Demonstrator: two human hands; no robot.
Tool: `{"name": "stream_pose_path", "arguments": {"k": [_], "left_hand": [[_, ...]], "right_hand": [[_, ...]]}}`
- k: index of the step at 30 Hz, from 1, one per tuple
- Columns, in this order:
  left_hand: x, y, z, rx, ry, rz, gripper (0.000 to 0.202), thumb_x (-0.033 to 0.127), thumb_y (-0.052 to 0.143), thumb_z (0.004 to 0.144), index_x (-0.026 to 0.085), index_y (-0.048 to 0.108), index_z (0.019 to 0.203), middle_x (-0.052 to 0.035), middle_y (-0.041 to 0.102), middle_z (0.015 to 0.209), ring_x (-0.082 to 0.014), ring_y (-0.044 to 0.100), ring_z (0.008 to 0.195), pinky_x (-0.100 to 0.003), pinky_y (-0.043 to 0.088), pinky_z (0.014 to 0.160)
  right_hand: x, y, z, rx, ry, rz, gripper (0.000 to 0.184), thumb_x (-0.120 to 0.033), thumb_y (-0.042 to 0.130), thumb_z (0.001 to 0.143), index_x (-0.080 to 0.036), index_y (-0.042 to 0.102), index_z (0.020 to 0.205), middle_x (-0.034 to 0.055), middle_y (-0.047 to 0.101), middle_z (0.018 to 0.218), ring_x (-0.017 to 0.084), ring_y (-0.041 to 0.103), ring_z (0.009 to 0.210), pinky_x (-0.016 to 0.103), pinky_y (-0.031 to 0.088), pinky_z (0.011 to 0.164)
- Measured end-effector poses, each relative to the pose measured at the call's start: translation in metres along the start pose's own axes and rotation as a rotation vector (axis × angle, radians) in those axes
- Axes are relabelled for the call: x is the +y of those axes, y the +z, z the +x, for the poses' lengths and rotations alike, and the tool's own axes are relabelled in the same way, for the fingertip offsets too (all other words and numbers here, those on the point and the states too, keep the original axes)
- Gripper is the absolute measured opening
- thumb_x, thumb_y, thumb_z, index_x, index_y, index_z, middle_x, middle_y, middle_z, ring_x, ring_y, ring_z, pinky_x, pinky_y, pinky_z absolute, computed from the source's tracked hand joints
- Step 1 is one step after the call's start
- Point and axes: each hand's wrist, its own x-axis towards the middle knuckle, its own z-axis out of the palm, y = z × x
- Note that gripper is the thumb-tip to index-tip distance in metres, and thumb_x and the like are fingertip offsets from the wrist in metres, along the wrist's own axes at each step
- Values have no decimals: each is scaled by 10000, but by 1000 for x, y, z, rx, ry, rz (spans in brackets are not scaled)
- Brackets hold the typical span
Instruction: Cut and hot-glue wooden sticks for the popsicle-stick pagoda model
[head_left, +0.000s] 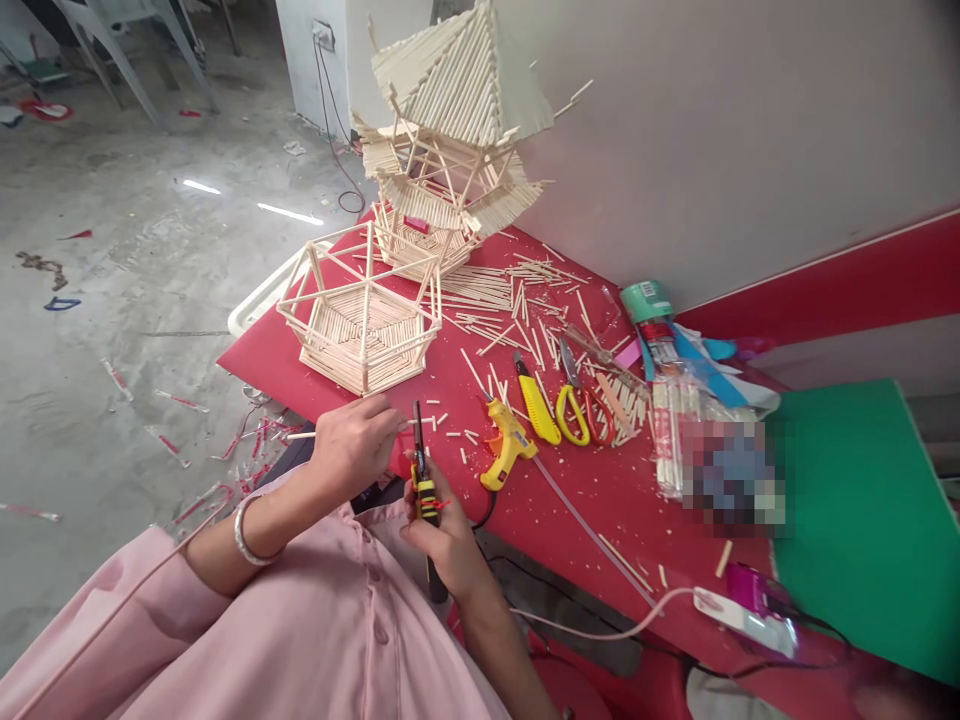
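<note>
My left hand point(355, 440) is closed around a thin wooden stick point(302, 436), whose far end reaches the jaws of a pair of pliers. My right hand point(453, 548) grips the pliers point(425, 498), which have black and yellow handles and dark jaws pointing away from me. Just beyond my hands stands an open polygonal frame of sticks point(366, 345) with a slatted base. Short cut stick pieces point(441, 419) lie beside the jaws. A yellow glue gun point(510, 440) rests to the right of the pliers.
Behind the frame rises a tiered stick pagoda point(450, 100). The red table point(540, 520) also bears a yellow utility knife point(537, 405), scissors point(574, 410), loose sticks point(480, 287), bagged sticks point(667, 440), a green board point(862, 500) and a power strip point(742, 620) with cords.
</note>
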Motion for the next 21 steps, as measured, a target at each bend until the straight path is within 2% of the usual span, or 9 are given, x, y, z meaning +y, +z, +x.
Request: {"name": "stream_pose_path", "arguments": {"k": [7, 11, 17, 21], "left_hand": [[1, 1, -2, -45, -7, -4, 300, 214, 430, 921, 219, 671, 742, -22, 597, 665, -129, 536, 575, -261, 269, 489], [0, 1, -3, -56, 4, -2, 287, 206, 440, 909, 220, 675, 745, -15, 592, 657, -124, 523, 551, -261, 256, 471], [-2, 3, -2, 1, 48, -118, 266, 223, 488, 925, 207, 676, 738, -10, 622, 662, -115, 560, 576, -232, 350, 509], [-7, 3, -1, 26, 27, -141, 248, 180, 496, 909, 209, 691, 758, -14, 641, 680, -112, 585, 603, -218, 379, 524]], "right_hand": [[-1, 2, 2, -1, -3, -8, 587, -143, 703, 561, -268, 594, 1125, -50, 500, 765, 112, 424, 652, 230, 373, 616], [1, 3, 3, 8, -24, -30, 612, -121, 640, 557, -255, 580, 1152, -57, 485, 753, 105, 414, 639, 226, 352, 598], [-1, 3, 2, 29, -38, -54, 583, -117, 611, 557, -242, 587, 1126, -75, 457, 681, 95, 376, 583, 221, 307, 547], [0, -1, 0, 17, 3, -3, 646, -134, 649, 556, -252, 573, 1186, -54, 524, 764, 104, 429, 628, 222, 346, 575]]}}
